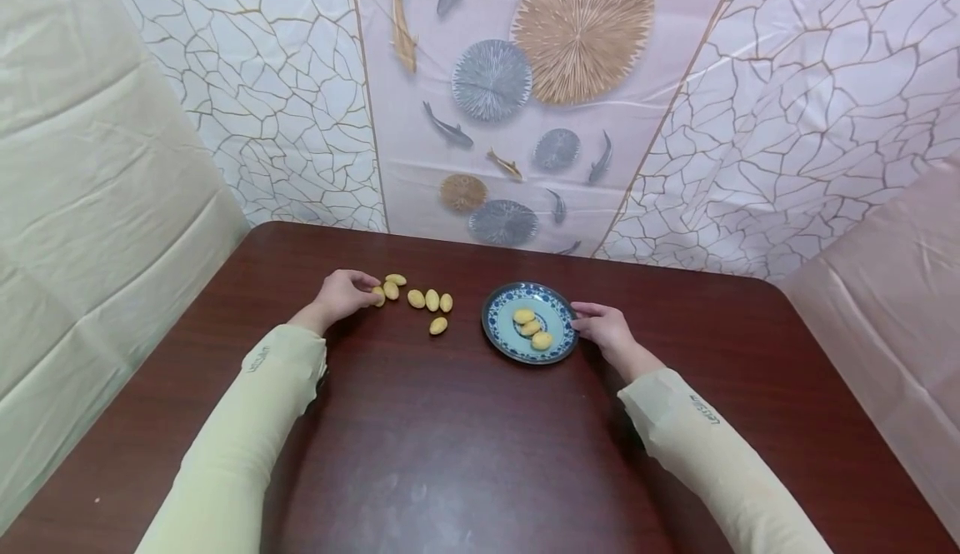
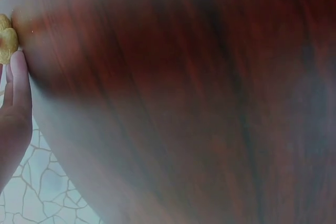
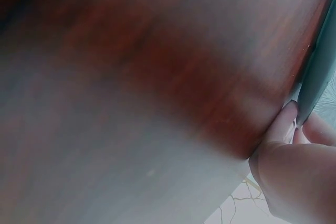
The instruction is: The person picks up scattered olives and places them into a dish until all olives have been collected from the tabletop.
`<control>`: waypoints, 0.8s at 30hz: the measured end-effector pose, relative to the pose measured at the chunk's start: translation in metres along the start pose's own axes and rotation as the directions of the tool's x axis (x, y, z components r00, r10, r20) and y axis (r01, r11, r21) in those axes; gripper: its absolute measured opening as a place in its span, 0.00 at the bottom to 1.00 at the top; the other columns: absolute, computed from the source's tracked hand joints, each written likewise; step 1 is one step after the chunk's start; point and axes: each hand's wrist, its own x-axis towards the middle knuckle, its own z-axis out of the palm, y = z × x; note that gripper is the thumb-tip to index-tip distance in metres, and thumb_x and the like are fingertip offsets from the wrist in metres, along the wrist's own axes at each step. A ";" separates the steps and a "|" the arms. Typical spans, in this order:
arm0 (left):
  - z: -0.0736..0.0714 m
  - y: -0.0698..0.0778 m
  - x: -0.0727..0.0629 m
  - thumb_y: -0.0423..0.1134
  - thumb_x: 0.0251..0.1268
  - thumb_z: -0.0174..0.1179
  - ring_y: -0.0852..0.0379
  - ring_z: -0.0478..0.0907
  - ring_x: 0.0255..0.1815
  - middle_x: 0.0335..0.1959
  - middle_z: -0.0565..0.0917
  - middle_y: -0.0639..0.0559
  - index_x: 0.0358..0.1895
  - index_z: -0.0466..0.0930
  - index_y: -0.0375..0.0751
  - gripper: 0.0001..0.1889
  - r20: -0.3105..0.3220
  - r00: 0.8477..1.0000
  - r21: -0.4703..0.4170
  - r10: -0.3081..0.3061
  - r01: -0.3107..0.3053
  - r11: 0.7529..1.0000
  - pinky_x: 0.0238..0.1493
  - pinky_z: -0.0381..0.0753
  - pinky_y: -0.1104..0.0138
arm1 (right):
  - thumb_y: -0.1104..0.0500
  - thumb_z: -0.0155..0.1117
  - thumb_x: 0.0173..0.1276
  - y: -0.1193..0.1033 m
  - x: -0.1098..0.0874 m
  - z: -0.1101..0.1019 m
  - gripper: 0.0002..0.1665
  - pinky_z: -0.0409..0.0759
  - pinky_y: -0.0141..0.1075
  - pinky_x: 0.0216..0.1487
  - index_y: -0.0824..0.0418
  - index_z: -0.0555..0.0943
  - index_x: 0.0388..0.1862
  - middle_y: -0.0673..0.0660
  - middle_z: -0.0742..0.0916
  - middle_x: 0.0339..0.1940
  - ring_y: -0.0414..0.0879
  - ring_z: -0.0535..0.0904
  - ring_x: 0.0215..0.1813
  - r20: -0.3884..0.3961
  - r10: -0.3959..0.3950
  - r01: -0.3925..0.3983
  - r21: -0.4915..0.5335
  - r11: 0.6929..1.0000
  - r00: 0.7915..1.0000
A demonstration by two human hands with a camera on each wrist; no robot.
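My left hand [image 1: 347, 294] is at the left end of a loose group of small yellow oval pieces [image 1: 432, 300]. Thumb and fingers pinch the leftmost yellow piece [image 1: 378, 296]; in the left wrist view its side [image 2: 7, 44] shows above a fingertip. On the right, a blue-patterned plate [image 1: 495, 333] with a dark rim lies on the table, carrying several yellow pieces [image 1: 531, 328] in a short row. My right hand [image 1: 609, 334] grips the plate's right edge, thumb and fingers on either side of the rim, as the right wrist view also shows at the plate [image 3: 317, 69].
A dark reddish-brown table [image 1: 465, 437] with rounded back corners lies under everything. One yellow piece [image 1: 438, 326] sits a little nearer than the others. Behind the table hangs a patterned cloth [image 1: 420, 187], with pale cloth walls [image 1: 97, 204] at the sides.
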 end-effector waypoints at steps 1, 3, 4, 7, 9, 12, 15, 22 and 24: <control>0.000 0.000 0.000 0.39 0.58 0.62 0.57 0.82 0.35 0.47 0.82 0.36 0.51 0.79 0.32 0.19 0.003 1.000 -0.013 -0.005 0.005 1.000 0.41 0.77 0.69 | 0.68 0.55 0.67 0.000 0.000 0.000 0.27 0.78 0.28 0.47 0.65 0.69 0.66 0.66 0.76 0.62 0.36 0.76 0.42 0.000 0.001 -0.001 -0.001 1.000 1.000; 0.000 -0.001 0.000 0.38 0.58 0.62 0.61 0.81 0.33 0.47 0.82 0.36 0.51 0.79 0.31 0.19 0.004 1.000 -0.043 -0.017 0.018 0.999 0.39 0.77 0.71 | 0.68 0.55 0.67 0.001 0.000 0.000 0.27 0.78 0.29 0.48 0.65 0.69 0.65 0.66 0.76 0.62 0.37 0.77 0.42 -0.001 0.002 -0.002 0.001 1.000 1.000; 0.000 -0.001 0.000 0.38 0.58 0.63 0.62 0.81 0.32 0.47 0.82 0.36 0.52 0.78 0.31 0.19 0.003 1.000 -0.058 -0.020 0.021 0.998 0.38 0.77 0.72 | 0.68 0.55 0.67 0.001 -0.001 0.000 0.27 0.78 0.30 0.49 0.65 0.69 0.65 0.66 0.76 0.62 0.37 0.77 0.42 -0.002 0.001 -0.001 -0.001 1.000 1.000; -0.002 0.000 0.000 0.36 0.58 0.63 0.65 0.79 0.30 0.47 0.82 0.35 0.52 0.78 0.30 0.20 -0.006 1.000 -0.106 -0.019 0.018 0.994 0.37 0.77 0.73 | 0.69 0.56 0.66 0.000 -0.001 0.000 0.27 0.78 0.30 0.49 0.66 0.69 0.65 0.66 0.76 0.62 0.37 0.77 0.43 -0.008 0.002 -0.002 0.000 1.000 1.000; -0.004 0.002 0.001 0.35 0.58 0.62 0.65 0.79 0.30 0.48 0.82 0.34 0.53 0.77 0.29 0.20 -0.012 1.000 -0.141 -0.013 0.012 0.990 0.39 0.79 0.72 | 0.69 0.56 0.66 0.000 -0.001 0.001 0.27 0.79 0.29 0.47 0.65 0.69 0.65 0.66 0.76 0.62 0.37 0.76 0.44 -0.012 0.007 -0.007 -0.005 1.000 1.000; -0.006 0.005 0.002 0.34 0.59 0.62 0.66 0.79 0.31 0.49 0.81 0.34 0.54 0.77 0.29 0.20 -0.019 1.000 -0.175 -0.004 0.000 0.985 0.43 0.80 0.68 | 0.69 0.56 0.66 -0.001 0.000 0.001 0.27 0.78 0.27 0.45 0.65 0.69 0.65 0.66 0.76 0.63 0.37 0.76 0.43 -0.015 0.007 -0.007 -0.007 1.000 1.000; -0.006 0.009 0.005 0.34 0.59 0.61 0.62 0.80 0.34 0.51 0.80 0.34 0.55 0.76 0.30 0.20 -0.019 1.000 -0.200 0.003 -0.007 0.980 0.47 0.80 0.64 | 0.69 0.56 0.66 -0.002 -0.001 0.001 0.27 0.78 0.26 0.44 0.66 0.69 0.65 0.66 0.76 0.63 0.37 0.76 0.43 -0.010 0.005 -0.005 -0.008 1.000 1.000; -0.001 0.026 0.007 0.34 0.60 0.60 0.49 0.76 0.53 0.56 0.78 0.35 0.57 0.75 0.32 0.20 -0.003 1.000 -0.237 0.024 -0.024 0.971 0.53 0.74 0.64 | 0.70 0.55 0.65 -0.001 0.000 0.000 0.27 0.79 0.25 0.42 0.67 0.69 0.65 0.66 0.77 0.61 0.35 0.77 0.41 -0.007 -0.009 0.009 0.017 1.000 1.000; 0.002 0.031 0.008 0.34 0.60 0.60 0.48 0.74 0.54 0.57 0.77 0.37 0.57 0.75 0.33 0.21 0.001 1.000 -0.247 0.028 -0.027 0.969 0.53 0.72 0.64 | 0.70 0.56 0.65 -0.001 -0.002 0.000 0.27 0.79 0.27 0.45 0.67 0.70 0.64 0.66 0.77 0.61 0.36 0.77 0.42 -0.006 -0.012 0.012 0.027 1.000 1.000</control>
